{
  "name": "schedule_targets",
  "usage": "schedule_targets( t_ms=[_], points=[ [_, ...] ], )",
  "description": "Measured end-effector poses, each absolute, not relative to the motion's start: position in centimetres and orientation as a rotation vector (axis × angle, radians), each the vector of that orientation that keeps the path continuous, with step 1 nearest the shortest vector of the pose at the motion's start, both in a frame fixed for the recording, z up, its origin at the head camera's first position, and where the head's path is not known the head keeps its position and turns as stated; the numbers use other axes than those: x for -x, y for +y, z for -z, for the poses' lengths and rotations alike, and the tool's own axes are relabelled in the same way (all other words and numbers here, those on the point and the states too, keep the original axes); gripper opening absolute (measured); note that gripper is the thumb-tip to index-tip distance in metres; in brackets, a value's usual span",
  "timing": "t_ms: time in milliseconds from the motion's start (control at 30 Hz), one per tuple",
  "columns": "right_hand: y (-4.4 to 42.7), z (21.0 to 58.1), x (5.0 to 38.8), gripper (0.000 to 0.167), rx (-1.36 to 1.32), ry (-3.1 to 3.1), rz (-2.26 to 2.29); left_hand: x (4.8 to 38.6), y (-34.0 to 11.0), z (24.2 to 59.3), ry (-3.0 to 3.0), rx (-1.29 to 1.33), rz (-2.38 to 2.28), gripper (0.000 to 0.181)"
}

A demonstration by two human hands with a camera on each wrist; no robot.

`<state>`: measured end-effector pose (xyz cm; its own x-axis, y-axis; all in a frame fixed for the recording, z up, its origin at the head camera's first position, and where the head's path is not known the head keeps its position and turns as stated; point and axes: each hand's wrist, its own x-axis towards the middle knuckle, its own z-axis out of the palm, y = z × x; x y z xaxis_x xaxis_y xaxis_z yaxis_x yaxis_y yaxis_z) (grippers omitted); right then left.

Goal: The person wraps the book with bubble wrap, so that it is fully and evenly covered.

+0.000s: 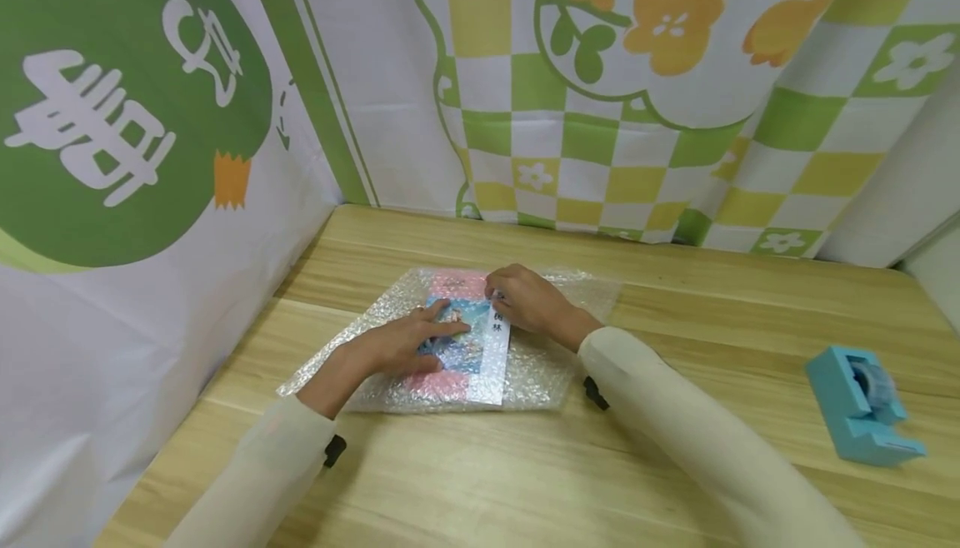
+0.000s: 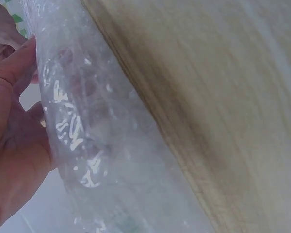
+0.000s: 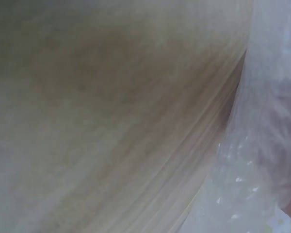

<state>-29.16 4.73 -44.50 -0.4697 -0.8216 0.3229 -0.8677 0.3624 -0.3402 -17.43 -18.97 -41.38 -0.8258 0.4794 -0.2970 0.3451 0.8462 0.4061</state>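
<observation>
- The left hand (image 1: 405,341) is laid on the book (image 1: 471,356), fingers spread, nothing gripped; the right hand (image 1: 534,301) is bent at its upper right edge; whether anything is pinched cannot be told
- The book is placed amid the wrap (image 1: 534,377); the wrap's right part is left unfolded; no tape (image 1: 876,386) is seen on it

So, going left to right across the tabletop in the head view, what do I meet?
Left hand → right hand → blue tape dispenser. Left out: the bubble wrap and the printed item, which overlap the hands' span.
</observation>
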Motion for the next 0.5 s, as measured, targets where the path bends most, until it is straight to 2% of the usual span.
schedule_targets(
  t_ms=[300, 500],
  points=[
    [6.4, 44.0, 28.9, 0.025, -1.398, -2.569, -0.695, 17.4, -18.7, 41.0, 2.623, -0.613, -0.494, 0.066],
    [7.7, 43.9, 29.0, 0.026, -1.317, -2.580, -0.722, 17.4, -18.7, 41.2, 2.631, -0.620, -0.501, 0.066]
  ],
)
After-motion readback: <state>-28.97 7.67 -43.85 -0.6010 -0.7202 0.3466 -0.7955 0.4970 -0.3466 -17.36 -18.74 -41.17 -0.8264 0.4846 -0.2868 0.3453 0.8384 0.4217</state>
